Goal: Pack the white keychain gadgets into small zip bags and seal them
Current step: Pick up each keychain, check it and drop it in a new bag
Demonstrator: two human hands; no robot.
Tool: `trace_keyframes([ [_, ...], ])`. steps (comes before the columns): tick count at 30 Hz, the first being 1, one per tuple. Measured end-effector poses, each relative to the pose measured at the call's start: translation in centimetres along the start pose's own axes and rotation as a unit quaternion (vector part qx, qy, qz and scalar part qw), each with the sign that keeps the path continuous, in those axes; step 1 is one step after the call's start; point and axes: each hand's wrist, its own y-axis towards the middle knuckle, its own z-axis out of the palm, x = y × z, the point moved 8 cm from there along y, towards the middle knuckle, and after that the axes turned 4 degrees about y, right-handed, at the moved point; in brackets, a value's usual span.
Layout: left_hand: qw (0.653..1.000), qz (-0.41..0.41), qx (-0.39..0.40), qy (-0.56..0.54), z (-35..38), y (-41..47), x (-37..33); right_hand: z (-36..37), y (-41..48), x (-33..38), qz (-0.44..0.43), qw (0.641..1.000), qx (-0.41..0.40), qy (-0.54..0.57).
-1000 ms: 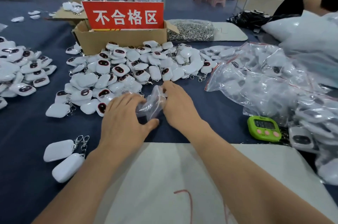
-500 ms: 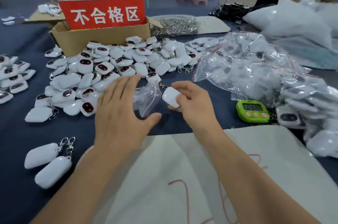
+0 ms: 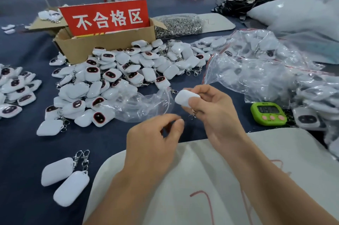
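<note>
My right hand [image 3: 218, 114] grips one white keychain gadget [image 3: 184, 97] above the table, its metal clasp [image 3: 193, 114] dangling below the fingers. A clear small zip bag [image 3: 143, 105] with a red seal line lies just left of the gadget, its mouth facing it. My left hand [image 3: 156, 140] is at the bag's near edge, thumb and forefinger pinched together on the plastic; the fingertips are blurred. A heap of loose white gadgets [image 3: 119, 77] fills the table behind the bag.
A cardboard box [image 3: 102, 43] with a red sign stands at the back. Filled bags [image 3: 266, 70] pile up on the right beside a green timer [image 3: 268, 113]. Two gadgets [image 3: 64, 180] lie near left, more at the far left [image 3: 14, 88]. A white sheet [image 3: 183, 178] lies under my forearms.
My left hand has drawn back from over the bag to its near edge, fingers now curled. My right hand has lifted the gadget slightly and turned it toward the bag's mouth.
</note>
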Motion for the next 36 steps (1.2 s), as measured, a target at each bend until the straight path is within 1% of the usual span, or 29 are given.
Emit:
trace_keyframes([
  [3, 0.999, -0.021, 0.001, -0.036, 0.6, 0.4, -0.6, -1.4, -0.3, -0.5, 0.014, 0.999, -0.036, -0.018],
  [5, 0.997, -0.051, 0.022, -0.062, 2.0, 1.3, -1.5, -2.4, -0.3, -0.4, 0.001, 0.997, -0.061, -0.046],
  [7, 0.991, -0.089, 0.048, -0.088, 3.8, 2.4, -2.2, -2.8, -0.2, 0.3, -0.035, 0.994, -0.058, -0.09],
  [9, 0.979, -0.147, 0.044, -0.135, 5.2, 3.5, -1.9, -2.5, 0.0, 0.6, -0.068, 0.987, -0.041, -0.137],
  [11, 0.974, -0.177, 0.038, -0.138, 6.0, 4.3, -1.0, -2.1, 0.1, 0.4, -0.068, 0.984, -0.017, -0.162],
  [13, 0.977, -0.167, 0.049, -0.121, 6.4, 4.9, -0.3, -1.9, 0.5, 0.1, -0.028, 0.99, 0.013, -0.14],
  [15, 0.972, -0.158, 0.071, -0.162, 6.7, 5.2, 0.4, -2.5, 1.3, -0.2, 0.029, 0.995, 0.018, -0.095],
  [16, 0.968, -0.15, 0.087, -0.183, 6.9, 5.1, 0.5, -2.8, 1.6, -0.1, 0.05, 0.994, 0.013, -0.092],
  [18, 0.963, -0.134, 0.117, -0.202, 7.2, 5.0, 0.4, -3.1, 2.0, 0.1, 0.078, 0.989, 0.017, -0.125],
  [21, 0.949, -0.147, 0.134, -0.246, 7.8, 5.0, 0.7, -2.9, 2.2, -0.3, 0.1, 0.981, 0.046, -0.162],
  [23, 0.934, -0.157, 0.15, -0.283, 8.2, 5.0, 0.7, -2.9, 2.2, -0.4, 0.103, 0.98, 0.047, -0.162],
  [25, 0.927, -0.158, 0.158, -0.302, 8.3, 4.9, 0.6, -2.9, 2.3, -0.4, 0.104, 0.98, 0.047, -0.164],
  [30, 0.928, -0.164, 0.17, -0.288, 8.7, 5.0, 0.8, -2.9, 2.6, -0.2, 0.093, 0.975, 0.032, -0.2],
  [34, 0.932, -0.14, 0.183, -0.282, 8.7, 5.0, 0.4, -2.9, 2.6, 0.0, 0.057, 0.97, -0.007, -0.238],
  [36, 0.928, -0.141, 0.185, -0.291, 8.8, 5.0, 0.3, -2.9, 2.6, 0.0, 0.047, 0.968, -0.021, -0.244],
])
